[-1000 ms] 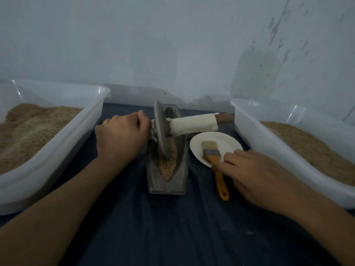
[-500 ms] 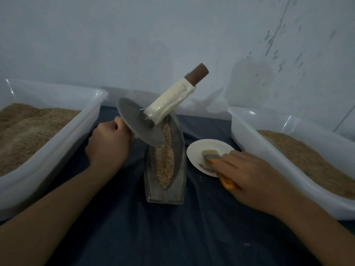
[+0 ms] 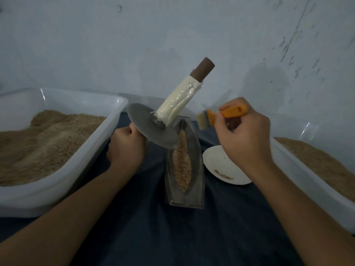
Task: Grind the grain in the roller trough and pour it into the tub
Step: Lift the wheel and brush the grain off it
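The metal boat-shaped trough [image 3: 197, 181] lies in the middle on the dark cloth, with a strip of brown grain [image 3: 182, 164] along its groove. My left hand [image 3: 125, 148] grips the hidden left handle of the roller, holding the grey disc [image 3: 151, 129] tilted above the trough's far end. The roller's right handle [image 3: 182, 96], wrapped in cream tape with a brown tip, points up and right. My right hand [image 3: 244, 139] grips the orange brush [image 3: 230, 113] in the air, bristles pointing left near the taped handle.
A large white tub [image 3: 107, 139] heaped with brown grain stands on the left. A second tub [image 3: 299, 173] with grain stands on the right. A small white plate [image 3: 217, 166] with a few crumbs lies between trough and right tub. A pale wall rises close behind.
My left hand lifted the roller out of the trough and tilted it, its right handle swinging upward. My right hand took the brush off the plate and raised it toward the roller.
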A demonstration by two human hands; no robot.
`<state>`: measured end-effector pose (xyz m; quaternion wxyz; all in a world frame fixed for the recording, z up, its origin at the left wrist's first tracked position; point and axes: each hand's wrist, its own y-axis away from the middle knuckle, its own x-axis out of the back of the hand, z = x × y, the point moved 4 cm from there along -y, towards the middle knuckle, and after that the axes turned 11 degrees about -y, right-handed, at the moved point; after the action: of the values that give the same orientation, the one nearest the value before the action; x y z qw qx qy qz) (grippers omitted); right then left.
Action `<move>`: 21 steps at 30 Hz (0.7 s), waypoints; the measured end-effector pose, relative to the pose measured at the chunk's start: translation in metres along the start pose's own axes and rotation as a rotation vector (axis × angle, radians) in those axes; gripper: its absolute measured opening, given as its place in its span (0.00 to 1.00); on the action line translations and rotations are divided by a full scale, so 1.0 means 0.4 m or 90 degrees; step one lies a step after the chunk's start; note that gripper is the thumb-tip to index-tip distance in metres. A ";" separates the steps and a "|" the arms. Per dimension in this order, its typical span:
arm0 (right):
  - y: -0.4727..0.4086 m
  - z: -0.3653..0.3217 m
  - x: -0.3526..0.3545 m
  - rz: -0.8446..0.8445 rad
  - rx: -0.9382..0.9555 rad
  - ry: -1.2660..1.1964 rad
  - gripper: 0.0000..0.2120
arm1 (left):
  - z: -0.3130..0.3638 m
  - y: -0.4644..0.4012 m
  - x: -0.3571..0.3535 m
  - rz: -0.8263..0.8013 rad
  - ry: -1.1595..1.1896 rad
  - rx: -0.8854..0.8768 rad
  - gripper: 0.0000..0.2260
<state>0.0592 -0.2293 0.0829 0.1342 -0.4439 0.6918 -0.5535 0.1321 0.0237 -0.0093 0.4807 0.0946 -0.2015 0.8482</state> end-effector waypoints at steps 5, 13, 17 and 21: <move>-0.044 0.058 -0.108 -0.001 -0.060 -0.036 0.08 | 0.001 0.004 -0.002 -0.003 0.009 0.001 0.20; -0.010 0.144 -0.193 -0.029 -0.214 -0.061 0.16 | 0.006 0.001 -0.001 -0.014 0.045 0.015 0.24; 0.001 0.116 -0.175 -0.098 -0.240 -0.067 0.20 | 0.007 0.005 0.004 -0.005 0.062 0.040 0.24; -0.009 0.077 -0.135 -0.125 -0.236 -0.074 0.19 | 0.008 0.003 0.006 -0.015 0.081 0.044 0.21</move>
<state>0.1126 -0.2081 0.0587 0.0354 -0.5574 0.7262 -0.4009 0.1299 0.0236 -0.0057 0.4992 0.0597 -0.1403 0.8530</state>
